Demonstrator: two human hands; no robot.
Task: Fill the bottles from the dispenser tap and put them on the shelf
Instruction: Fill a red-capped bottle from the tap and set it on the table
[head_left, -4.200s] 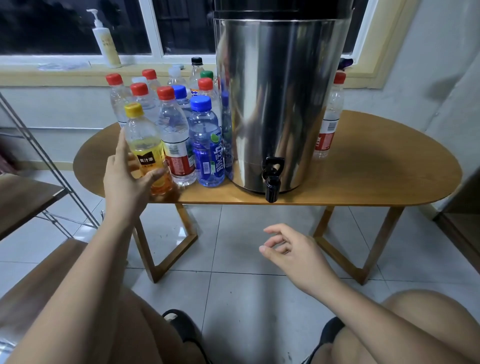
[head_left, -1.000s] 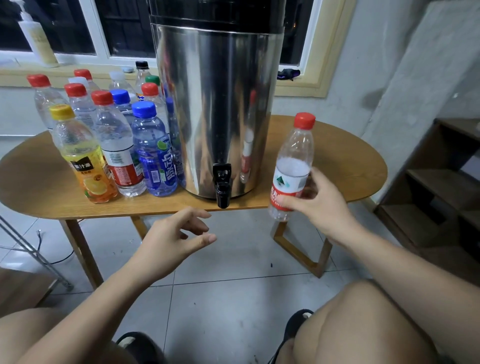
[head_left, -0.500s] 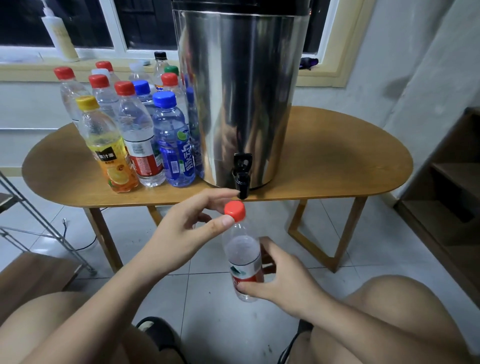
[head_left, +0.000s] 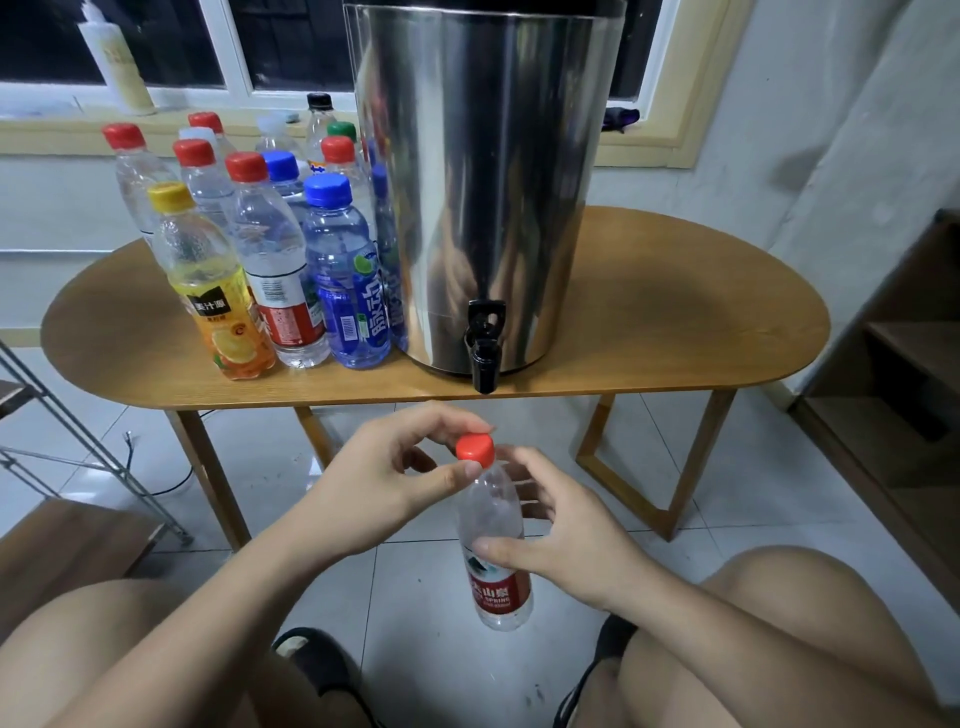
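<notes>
A clear plastic bottle (head_left: 493, 525) with a red label stands upright in the air in front of the table, below the black tap (head_left: 484, 349) of the steel dispenser (head_left: 483, 171). My right hand (head_left: 566, 535) grips its middle. My left hand (head_left: 384, 478) pinches its red cap (head_left: 475, 448) between thumb and fingers. Several other capped bottles (head_left: 270, 260) stand in a cluster on the wooden table (head_left: 649, 322), left of the dispenser. A wooden shelf (head_left: 904, 374) is at the right edge.
A pump bottle (head_left: 117, 62) stands on the window sill at the back left. A metal rack leg (head_left: 88, 447) and a wooden surface are at the left. My knees and shoes are at the bottom, over the tiled floor.
My right hand brought the bottle from the table's right side down in front of the tap. My left hand came to the cap and now pinches it.
</notes>
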